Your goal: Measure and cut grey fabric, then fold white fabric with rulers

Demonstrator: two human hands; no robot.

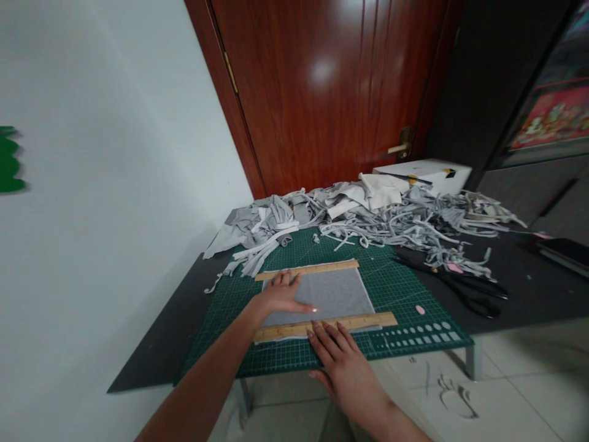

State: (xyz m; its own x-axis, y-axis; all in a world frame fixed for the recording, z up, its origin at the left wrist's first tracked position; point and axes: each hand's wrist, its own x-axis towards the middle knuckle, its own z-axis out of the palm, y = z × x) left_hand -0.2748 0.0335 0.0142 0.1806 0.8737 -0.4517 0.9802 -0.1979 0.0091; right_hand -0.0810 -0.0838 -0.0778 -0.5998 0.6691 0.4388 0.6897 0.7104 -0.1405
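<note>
A grey piece of fabric (pixel 329 291) lies flat on a green cutting mat (pixel 216 331). One wooden ruler (pixel 326 268) rests along its far edge, and a second wooden ruler (pixel 368 320) along its near edge. My left hand (pixel 281 294) is spread over the fabric's left part, fingertips on the far ruler and thumb stretched toward the near one. With fingers extended, my right hand (pixel 340 359) touches the near ruler from the front. Neither hand is wrapped around anything.
Heaps of grey fabric strips (pixel 396 224) cover the table's back, with a white box (pixel 442 175) behind. Black scissors (pixel 469 291) and a pink oval piece (pixel 420 310) lie right. A dark phone-like object (pixel 565 253) sits far right. A wall (pixel 138 184) borders the left.
</note>
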